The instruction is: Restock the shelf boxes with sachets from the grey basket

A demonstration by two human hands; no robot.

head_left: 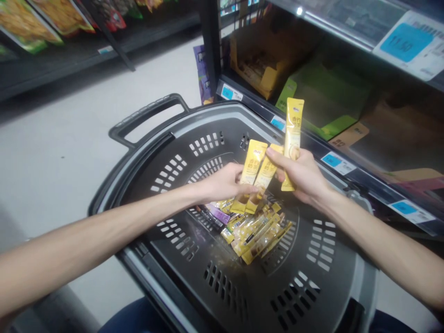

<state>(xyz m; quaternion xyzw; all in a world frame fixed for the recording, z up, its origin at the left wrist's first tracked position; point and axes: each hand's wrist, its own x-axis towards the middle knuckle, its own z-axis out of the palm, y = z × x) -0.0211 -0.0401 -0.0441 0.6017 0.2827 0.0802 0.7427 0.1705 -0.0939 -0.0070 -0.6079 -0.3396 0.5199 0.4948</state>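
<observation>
My left hand [225, 181] is closed on two yellow milk tea stick packets, the left one [255, 159] and the right one [266, 172], fanned side by side. My right hand [307, 175] grips a third milk tea stick packet [294, 122], which stands nearly upright. Its thumb also touches the top of the middle packet. Both hands are over a dark grey shopping basket [211, 112]. Below them, on the basket floor, lies a pile of yellow stick packets [256, 231] with a purple packet [218, 213] at its left side.
A store shelf [378, 194] with blue-and-white price tags runs along the basket's right side, holding an orange carton [258, 60] and a green carton [333, 127]. The basket's black handle [149, 115] sticks out at the far left. Bagged snacks [26, 21] fill another shelf beyond the pale floor.
</observation>
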